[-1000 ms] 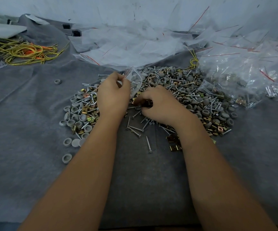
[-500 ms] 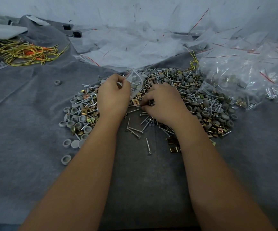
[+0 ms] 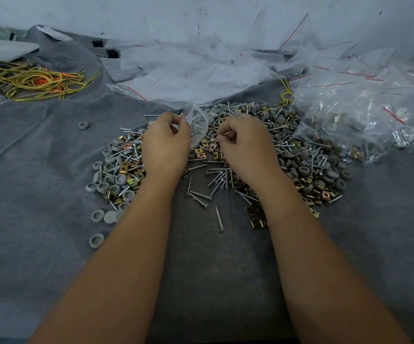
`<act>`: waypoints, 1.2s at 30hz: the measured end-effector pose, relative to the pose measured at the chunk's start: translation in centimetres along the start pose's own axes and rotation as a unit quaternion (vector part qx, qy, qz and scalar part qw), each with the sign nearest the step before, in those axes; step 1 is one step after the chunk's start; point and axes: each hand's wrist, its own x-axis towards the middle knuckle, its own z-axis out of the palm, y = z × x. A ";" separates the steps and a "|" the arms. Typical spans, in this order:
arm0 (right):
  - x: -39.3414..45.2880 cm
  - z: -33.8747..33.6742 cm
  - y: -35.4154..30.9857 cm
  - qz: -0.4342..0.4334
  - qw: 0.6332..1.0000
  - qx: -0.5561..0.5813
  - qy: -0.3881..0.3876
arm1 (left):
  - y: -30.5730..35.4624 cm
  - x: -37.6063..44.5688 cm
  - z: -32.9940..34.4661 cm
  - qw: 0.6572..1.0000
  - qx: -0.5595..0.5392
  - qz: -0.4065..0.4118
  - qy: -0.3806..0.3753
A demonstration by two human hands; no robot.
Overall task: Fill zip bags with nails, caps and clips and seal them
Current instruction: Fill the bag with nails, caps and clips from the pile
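Note:
A heap of silver nails (image 3: 222, 178), grey round caps (image 3: 111, 175) and brass clips (image 3: 307, 184) covers the middle of the grey cloth. My left hand (image 3: 165, 145) pinches the mouth of a small clear zip bag (image 3: 199, 124) and holds it up over the heap; some grey caps show inside it. My right hand (image 3: 244, 142) sits just right of the bag with its fingers curled, pinching small metal pieces from the heap at the fingertips. What exactly it holds is partly hidden by the fingers.
Filled clear bags (image 3: 364, 120) with red zip lines lie piled at the right. Empty zip bags (image 3: 188, 73) are spread behind the heap. A tangle of yellow and orange wire ties (image 3: 34, 80) lies at the far left. A stray cap (image 3: 83, 125) sits alone on the cloth.
My right hand has lifted from low in the heap and moved up toward the bag's mouth. My left hand has stayed holding the bag.

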 end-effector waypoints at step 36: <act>-0.2 0.3 -0.2 -0.034 0.979 -0.109 -0.172 | 0.2 -0.5 0.2 0.996 0.023 0.082 0.017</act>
